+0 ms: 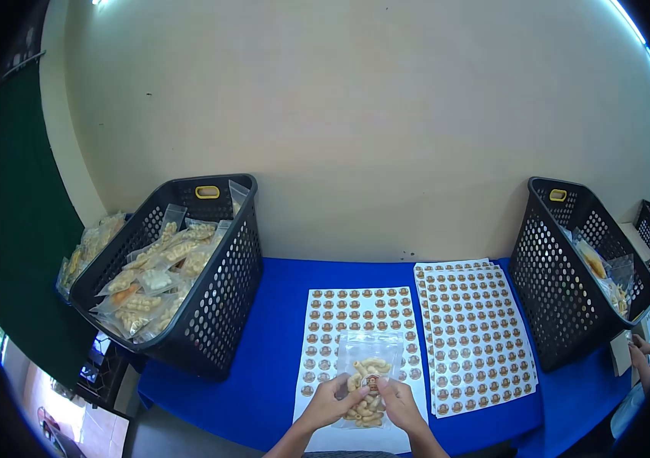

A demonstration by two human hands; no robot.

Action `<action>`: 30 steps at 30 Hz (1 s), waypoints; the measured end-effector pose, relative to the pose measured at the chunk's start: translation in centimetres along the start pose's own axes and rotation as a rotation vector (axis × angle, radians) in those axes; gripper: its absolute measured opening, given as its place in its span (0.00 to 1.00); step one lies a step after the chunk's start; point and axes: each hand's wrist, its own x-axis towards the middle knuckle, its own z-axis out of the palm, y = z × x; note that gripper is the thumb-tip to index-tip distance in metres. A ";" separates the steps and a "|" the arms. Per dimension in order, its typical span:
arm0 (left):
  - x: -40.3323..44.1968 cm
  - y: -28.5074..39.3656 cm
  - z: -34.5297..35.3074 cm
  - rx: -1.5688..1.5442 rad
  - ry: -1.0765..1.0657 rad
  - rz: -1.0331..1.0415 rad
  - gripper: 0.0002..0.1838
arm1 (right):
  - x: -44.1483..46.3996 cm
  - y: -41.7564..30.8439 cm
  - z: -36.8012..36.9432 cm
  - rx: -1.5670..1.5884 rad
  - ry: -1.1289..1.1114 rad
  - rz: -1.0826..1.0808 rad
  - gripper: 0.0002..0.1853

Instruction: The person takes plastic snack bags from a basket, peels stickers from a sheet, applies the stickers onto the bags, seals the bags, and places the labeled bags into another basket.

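Between my two hands is a clear zip bag [371, 349] of pale, curved snack pieces, with a round brown sticker [371, 382] on its front. My left hand [331, 401] grips the bag's left side, thumb on the front by the sticker. On the other side my right hand [401, 403] holds it the same way, its thumb at the sticker's right edge. Beneath the bag lies a white sheet of round brown stickers [325, 327], with a gap in one upper row and a bare lower part.
A stack of full sticker sheets [478, 336] lies to the right on the blue tablecloth [264, 366]. The left black basket [214, 320] is heaped with snack bags [164, 267]. The right black basket [550, 290] holds a few bags. Another person's hands [642, 351] show at far right.
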 end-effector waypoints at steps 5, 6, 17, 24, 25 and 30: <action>-0.1 0.5 -0.2 -0.025 -0.009 0.008 0.17 | -0.1 -0.3 -0.2 -0.165 -0.086 -0.056 0.21; -0.2 0.9 -0.1 -0.051 0.006 -0.013 0.16 | -0.2 0.0 -0.2 -0.180 -0.110 -0.055 0.21; 0.4 -0.6 -0.8 -0.062 -0.096 -0.107 0.19 | -0.9 -4.1 -0.1 -0.371 -0.251 -0.179 0.12; 0.0 0.4 -0.5 -0.018 -0.111 -0.049 0.21 | -0.9 -2.4 -0.4 -0.085 -0.245 -0.179 0.21; 0.1 0.2 -0.6 0.004 -0.133 -0.051 0.22 | -0.9 -2.1 -0.3 -0.025 -0.214 -0.162 0.22; 0.1 -0.1 -1.1 0.252 -0.207 0.073 0.24 | -1.0 -3.2 0.1 -0.044 -0.171 -0.101 0.23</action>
